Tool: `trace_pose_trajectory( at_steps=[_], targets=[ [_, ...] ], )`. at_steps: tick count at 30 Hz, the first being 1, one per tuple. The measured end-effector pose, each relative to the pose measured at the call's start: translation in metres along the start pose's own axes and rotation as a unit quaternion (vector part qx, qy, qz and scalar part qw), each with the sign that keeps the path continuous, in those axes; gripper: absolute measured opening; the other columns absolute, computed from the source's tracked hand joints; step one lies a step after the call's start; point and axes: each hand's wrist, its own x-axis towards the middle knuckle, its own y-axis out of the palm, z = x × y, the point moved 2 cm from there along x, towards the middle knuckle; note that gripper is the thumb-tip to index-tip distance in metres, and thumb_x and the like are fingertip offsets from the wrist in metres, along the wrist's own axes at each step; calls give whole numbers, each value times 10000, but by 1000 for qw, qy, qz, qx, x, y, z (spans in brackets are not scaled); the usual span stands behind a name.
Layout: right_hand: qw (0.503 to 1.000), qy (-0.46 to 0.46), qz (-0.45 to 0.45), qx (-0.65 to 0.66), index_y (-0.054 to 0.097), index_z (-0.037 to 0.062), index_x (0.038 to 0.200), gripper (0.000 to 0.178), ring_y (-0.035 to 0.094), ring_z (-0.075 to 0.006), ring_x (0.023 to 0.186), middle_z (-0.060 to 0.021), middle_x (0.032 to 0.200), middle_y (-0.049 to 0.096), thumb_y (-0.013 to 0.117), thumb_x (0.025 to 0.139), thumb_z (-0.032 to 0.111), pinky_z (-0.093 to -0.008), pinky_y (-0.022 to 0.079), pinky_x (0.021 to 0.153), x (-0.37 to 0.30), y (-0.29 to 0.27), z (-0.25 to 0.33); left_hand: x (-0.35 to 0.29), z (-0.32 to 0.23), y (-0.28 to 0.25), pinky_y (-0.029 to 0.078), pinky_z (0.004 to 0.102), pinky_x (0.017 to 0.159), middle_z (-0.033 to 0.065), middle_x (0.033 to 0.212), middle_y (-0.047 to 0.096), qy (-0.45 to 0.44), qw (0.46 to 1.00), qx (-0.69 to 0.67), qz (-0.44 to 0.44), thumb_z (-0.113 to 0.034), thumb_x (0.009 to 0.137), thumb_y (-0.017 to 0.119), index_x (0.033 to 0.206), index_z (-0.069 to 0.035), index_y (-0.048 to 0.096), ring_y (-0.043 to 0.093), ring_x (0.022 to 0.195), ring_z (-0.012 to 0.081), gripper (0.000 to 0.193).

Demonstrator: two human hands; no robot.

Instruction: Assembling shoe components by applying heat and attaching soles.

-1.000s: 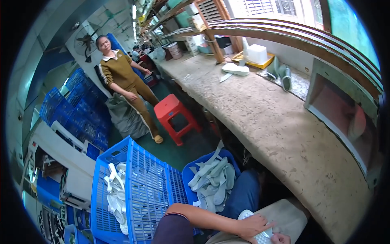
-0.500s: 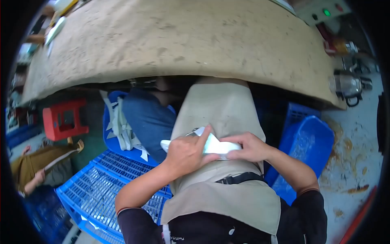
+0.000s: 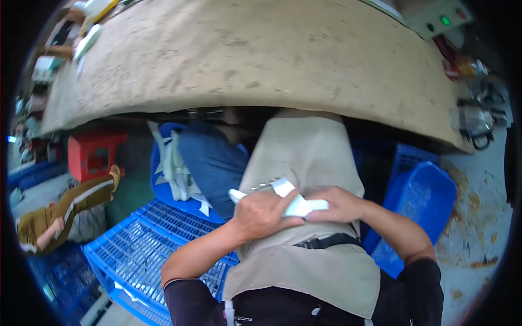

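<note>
A pale white, angular flat piece (image 3: 298,206) is held between my two hands over my apron-covered lap. My left hand (image 3: 262,211) is closed around its left part, and a rounded white end sticks out past the knuckles. A small shiny metal part (image 3: 275,181) shows above those fingers; what it belongs to cannot be made out. My right hand (image 3: 341,205) is closed at the piece's right end, thumb along the lower edge and fingertips partly hidden and blurred. Similar white strips (image 3: 175,168) lie in the blue tub (image 3: 161,190) beside my left leg.
A paper-covered table (image 3: 261,60) spans the far side. The blue slatted crate (image 3: 141,244) stands at my left, with a red stool (image 3: 87,157) beyond. At my right sits a blue bin (image 3: 424,201). Another person's leg (image 3: 81,201) appears at far left.
The white piece has turned between my hands, so its angled shape now shows. My right hand has shifted along it. The whole view has also moved slightly.
</note>
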Motion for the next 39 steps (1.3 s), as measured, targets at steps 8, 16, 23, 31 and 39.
trace_pose_trajectory(
  at_steps=[8,16,23,31,39],
  targets=[
    [988,82,-41,127,659,0,1154,478,618,-228,947,-116,1074,690,767,728,188,-345,477,866,-19,-12,18,34,-3,-35,486,307,613,44,753,569,173,978,17,-117,-378,925,622,1130,-46,670,539,615,184,392],
    [916,-207,-333,-86,643,-38,1147,436,563,-277,985,-191,1241,588,665,770,180,-356,446,870,41,-14,115,98,-8,-51,504,321,834,89,1094,620,-161,824,-401,-368,-416,997,554,1272,-10,534,593,920,163,491],
    [799,-288,-487,-205,637,-35,1167,402,504,-318,1094,-218,1380,468,606,835,190,-383,413,916,73,-9,80,123,37,19,492,302,862,72,1144,603,-235,532,-775,-250,-484,1001,538,1341,-19,442,572,976,134,584],
    [804,-328,-426,-252,653,-25,1097,389,472,-337,1142,-219,1397,449,553,897,293,-401,396,936,74,0,87,104,27,13,482,239,801,65,1104,606,-210,546,-753,-301,-454,1002,555,1272,-28,502,563,888,101,507],
    [802,-490,-230,-253,665,6,1047,286,508,-332,1093,-217,1306,516,603,832,184,-393,432,914,95,31,179,-92,38,-153,444,428,1005,142,1292,584,79,404,-705,-578,-598,894,621,1393,-95,470,564,1167,254,724]
  ],
)
